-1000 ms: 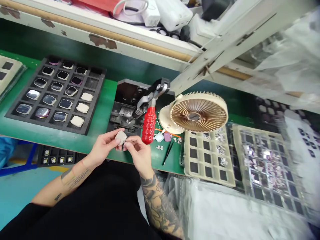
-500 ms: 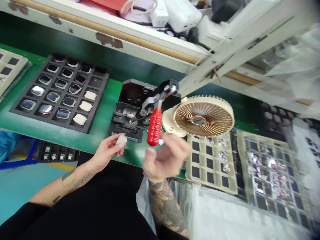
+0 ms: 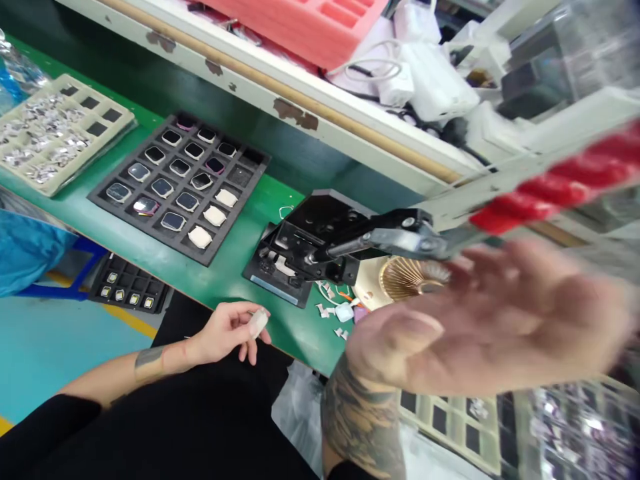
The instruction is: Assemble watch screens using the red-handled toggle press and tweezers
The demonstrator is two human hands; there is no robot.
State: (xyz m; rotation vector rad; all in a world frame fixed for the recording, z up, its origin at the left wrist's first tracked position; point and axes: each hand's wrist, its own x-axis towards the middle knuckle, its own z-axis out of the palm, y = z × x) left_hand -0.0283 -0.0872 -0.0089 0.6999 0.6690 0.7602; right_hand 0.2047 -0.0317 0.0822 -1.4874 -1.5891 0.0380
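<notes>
My left hand [image 3: 233,333] is closed on a small whitish block with rounded corners [image 3: 259,323], pinched between thumb and fingers over the front edge of the bench. My right hand [image 3: 490,320] is blurred, palm up with the fingers stretched out, just below the red ribbed handle [image 3: 560,173] of a toggle clamp. I cannot tell whether it touches the handle. The clamp's metal arm [image 3: 350,247] reaches left to a black fixture [image 3: 320,227]. A metal piece [image 3: 281,264] lies at the fixture's front.
A dark foam tray [image 3: 210,250] holds watch-shaped pieces, several dark-faced and 3 white. A cream tray [image 3: 127,119] of small shiny parts stands far left. A fan [image 3: 390,280] sits behind my right hand, by scattered scraps [image 3: 344,312]. Above runs a shelf edge [image 3: 350,133].
The red handle has swung from hanging down to pointing right and up. My right hand has moved right with it and opened. The view has shifted; my left hand still holds the whitish block.
</notes>
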